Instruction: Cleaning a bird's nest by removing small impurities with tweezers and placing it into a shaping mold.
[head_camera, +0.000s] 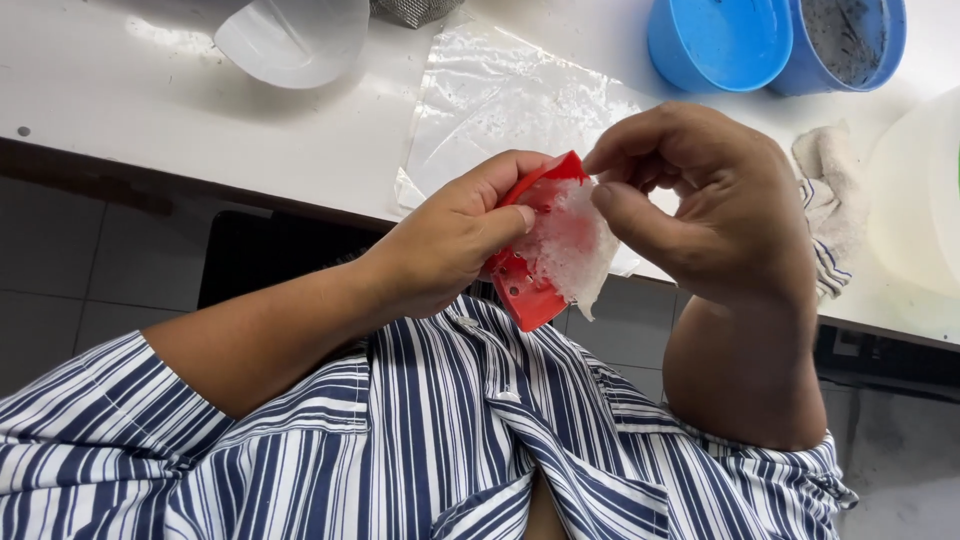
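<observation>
Over a striped shirt (450, 440), the left hand (445, 245) closes thumb and fingers around a red plastic piece (525, 285) — likely light, stiff, best gripped by its rim. The right hand (715, 205) pinches a limp white clump (572, 245) against it. Beyond lie the white counter's edge (200, 185), a clear plastic sheet (510, 100) and blue tubs (720, 40) — little free space.

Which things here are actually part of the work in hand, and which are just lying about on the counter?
In hand:
- red plastic piece, held by the left hand
- white crumpled scrap on it, pinched by the right hand

Lying about:
- clear plastic sheet
- two blue tubs
- white bowl
- striped rag
- translucent container
</observation>
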